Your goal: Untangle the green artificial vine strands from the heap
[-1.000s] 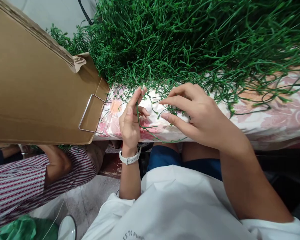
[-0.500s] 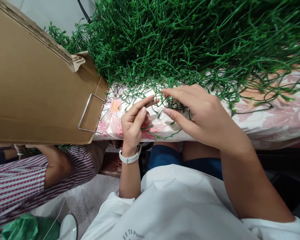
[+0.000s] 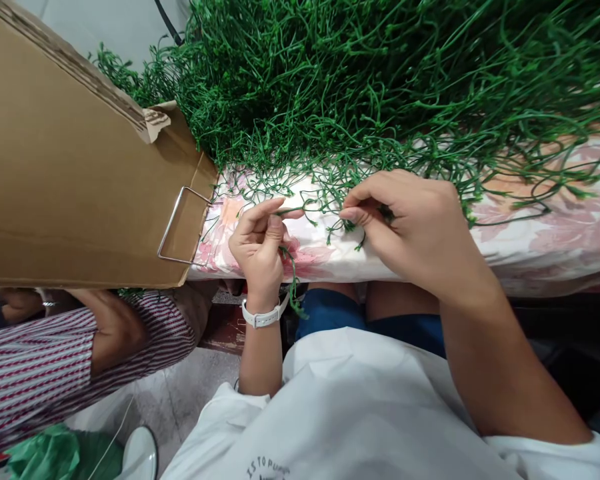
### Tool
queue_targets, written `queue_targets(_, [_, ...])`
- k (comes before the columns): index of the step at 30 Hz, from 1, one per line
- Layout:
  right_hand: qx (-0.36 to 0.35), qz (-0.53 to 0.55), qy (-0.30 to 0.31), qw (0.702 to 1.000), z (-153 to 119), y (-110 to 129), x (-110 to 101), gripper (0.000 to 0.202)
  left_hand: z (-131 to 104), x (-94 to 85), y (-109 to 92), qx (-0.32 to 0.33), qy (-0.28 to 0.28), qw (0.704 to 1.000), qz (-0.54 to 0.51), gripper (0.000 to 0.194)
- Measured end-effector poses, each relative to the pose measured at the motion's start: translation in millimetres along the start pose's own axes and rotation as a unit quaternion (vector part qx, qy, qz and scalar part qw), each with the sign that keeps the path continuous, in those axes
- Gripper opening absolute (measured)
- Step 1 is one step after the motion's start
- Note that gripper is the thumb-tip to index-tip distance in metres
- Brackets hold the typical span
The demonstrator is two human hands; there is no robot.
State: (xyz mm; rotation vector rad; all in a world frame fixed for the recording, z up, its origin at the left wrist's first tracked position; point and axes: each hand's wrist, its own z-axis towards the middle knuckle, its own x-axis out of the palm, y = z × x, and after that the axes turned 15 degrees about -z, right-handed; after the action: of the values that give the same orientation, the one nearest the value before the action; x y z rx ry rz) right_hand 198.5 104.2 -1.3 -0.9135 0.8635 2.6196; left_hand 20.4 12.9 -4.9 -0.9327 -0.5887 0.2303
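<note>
My left hand (image 3: 260, 250) has its fingers curled round a thin green plastic stem (image 3: 294, 283), whose branched end hangs down past the wrist over the table edge. Another stretch of stem runs along the left index fingertip. To the right, my right hand (image 3: 413, 230) pinches thumb and index finger together just above loose green stems (image 3: 330, 183); what sits between these fingertips is too small to make out. Behind both hands rises a large heap of green plastic stems (image 3: 300, 87), tangled and branching at their tips.
A flowered cloth (image 3: 560, 230) covers the table. An open cardboard box (image 3: 80, 167) stands at the left with a bent metal wire frame (image 3: 173, 223) at its edge. Beyond the box sits a person in a striped garment (image 3: 35, 373). A green bag (image 3: 55, 453) lies on the floor.
My right hand has closed from spread fingers into a pinch. My left hand has shifted slightly left and lower, and the stem in it now hangs downward rather than lying out to the right.
</note>
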Motion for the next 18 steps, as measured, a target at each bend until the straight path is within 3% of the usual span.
queue_targets(3, [0.058, -0.012, -0.039, 0.997, -3, -2, -2, 0.016, 10, -9.3, 0, 0.0, -0.066, 0.996, -0.066, 0.013])
queue_targets(6, [0.11, -0.015, -0.077, 0.991, -5, -2, -4, 0.017, 20, -18.0, -1, -0.052, -0.099, 0.99, -0.085, 0.017])
queue_targets(11, [0.085, -0.048, -0.021, 0.995, -3, -1, -5, 0.021, 22, -18.6, -4, -0.12, -0.076, 0.988, -0.064, 0.018])
queue_targets(15, [0.073, -0.091, -0.028, 0.993, -5, -2, -3, 0.029, 20, -16.3, -6, -0.127, -0.078, 0.987, -0.059, 0.025])
queue_targets(18, [0.038, -0.136, 0.015, 0.99, -7, -1, 0, 0.031, 19, -14.7, -7, -0.123, -0.098, 0.986, -0.053, 0.027])
